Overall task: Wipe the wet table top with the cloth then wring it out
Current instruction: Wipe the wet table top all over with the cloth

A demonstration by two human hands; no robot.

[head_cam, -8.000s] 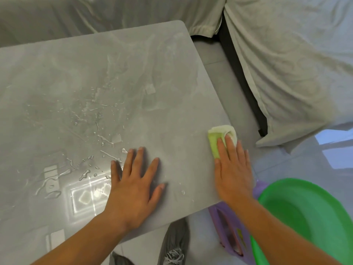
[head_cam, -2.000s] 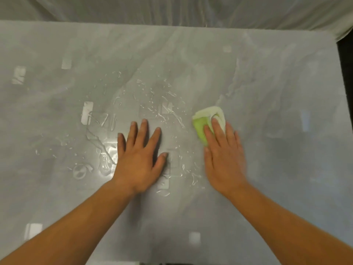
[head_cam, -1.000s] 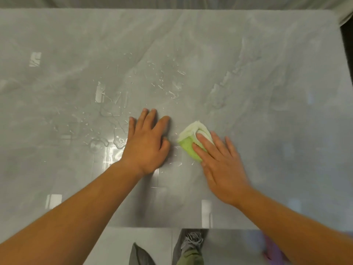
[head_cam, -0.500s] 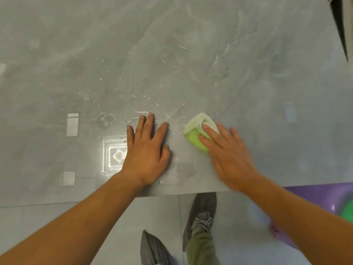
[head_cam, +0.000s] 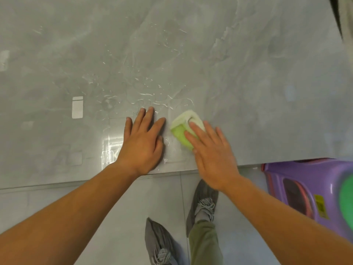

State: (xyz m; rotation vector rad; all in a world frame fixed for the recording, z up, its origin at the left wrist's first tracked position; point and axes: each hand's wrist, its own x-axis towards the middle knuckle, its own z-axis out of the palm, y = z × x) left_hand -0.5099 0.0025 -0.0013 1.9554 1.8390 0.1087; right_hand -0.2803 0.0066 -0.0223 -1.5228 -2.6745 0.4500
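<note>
The grey marbled table top (head_cam: 248,73) fills the upper part of the view, and its near edge runs across the middle. The folded cloth (head_cam: 180,131), green with a white outer layer, lies flat on the table close to that near edge, a little right of centre.

The right hand (head_cam: 212,155) lies on the cloth with straight, slightly spread fingers (head_cam: 196,129). They press down on its right half without curling round it, and the heel of the hand hangs past the table edge. The left hand (head_cam: 142,146) rests palm down on the table just left of the cloth, fingers straight and spread, holding nothing. A narrow strip of table shows between its thumb and the cloth.

Drops and streaks of water (head_cam: 150,94) glisten on the surface just beyond both hands and spread farther up the table. A few more lie between the left thumb and the cloth. Bright squares of reflected light sit to the left of the left hand.

Below the table edge is a pale tiled floor (head_cam: 114,217). The person's two grey shoes (head_cam: 203,203) and an olive trouser leg (head_cam: 204,245) show there. At the right stands a purple plastic stool (head_cam: 298,180), with a blurred green shape (head_cam: 346,197) in front of it at the frame's edge.
</note>
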